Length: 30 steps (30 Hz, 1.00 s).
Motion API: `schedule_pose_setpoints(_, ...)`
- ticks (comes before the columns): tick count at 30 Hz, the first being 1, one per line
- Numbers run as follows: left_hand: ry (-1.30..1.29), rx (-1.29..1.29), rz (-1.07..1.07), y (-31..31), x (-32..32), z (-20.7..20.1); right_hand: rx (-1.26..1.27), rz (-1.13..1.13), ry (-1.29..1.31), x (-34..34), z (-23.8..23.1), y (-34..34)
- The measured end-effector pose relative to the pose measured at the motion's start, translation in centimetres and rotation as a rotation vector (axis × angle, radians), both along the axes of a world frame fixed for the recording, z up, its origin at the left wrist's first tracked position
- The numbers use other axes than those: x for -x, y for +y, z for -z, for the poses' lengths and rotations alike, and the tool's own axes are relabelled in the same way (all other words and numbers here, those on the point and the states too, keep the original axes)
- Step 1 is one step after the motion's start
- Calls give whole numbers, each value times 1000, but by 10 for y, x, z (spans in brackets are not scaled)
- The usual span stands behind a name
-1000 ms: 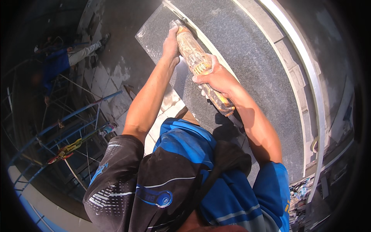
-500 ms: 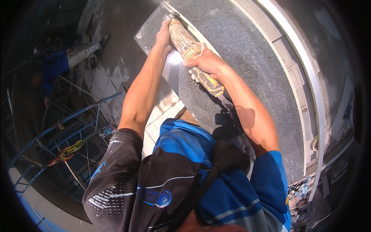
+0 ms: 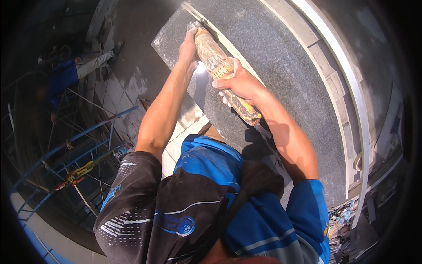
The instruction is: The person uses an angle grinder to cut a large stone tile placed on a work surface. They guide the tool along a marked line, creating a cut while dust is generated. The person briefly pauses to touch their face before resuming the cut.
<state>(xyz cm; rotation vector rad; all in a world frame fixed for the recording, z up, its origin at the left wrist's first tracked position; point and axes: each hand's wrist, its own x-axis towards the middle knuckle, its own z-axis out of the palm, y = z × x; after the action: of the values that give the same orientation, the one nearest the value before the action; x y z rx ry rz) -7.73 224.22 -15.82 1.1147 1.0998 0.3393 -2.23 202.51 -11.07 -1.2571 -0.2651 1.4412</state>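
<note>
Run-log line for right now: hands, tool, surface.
left hand: holding front of power tool | right hand: gripping its rear handle | surface beneath: grey slab

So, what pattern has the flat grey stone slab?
The flat grey stone slab is finely speckled, clearest in the head view.

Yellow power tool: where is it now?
In the head view, the yellow power tool is at upper centre, left of a pale strip on the grey slab; left hand at its far end, right hand farther back.

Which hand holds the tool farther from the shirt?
The left hand, at the far end of the dusty yellow tool; the right hand holds it nearer the shirt.
</note>
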Motion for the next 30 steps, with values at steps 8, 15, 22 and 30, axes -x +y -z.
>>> schedule_pose_setpoints(8,-28,44,8,-23,7,-2,32,-3,19,5,-6,-21)
schedule_pose_setpoints(15,-43,60,-11,-31,8,-4,13,26,45,10,-5,-29)
schedule_pose_setpoints(22,-51,65,-4,-33,10,-2,18,14,42,8,-11,-33)
schedule_pose_setpoints(30,-42,43,-23,-37,12,-1,15,6,45,10,-4,-35)
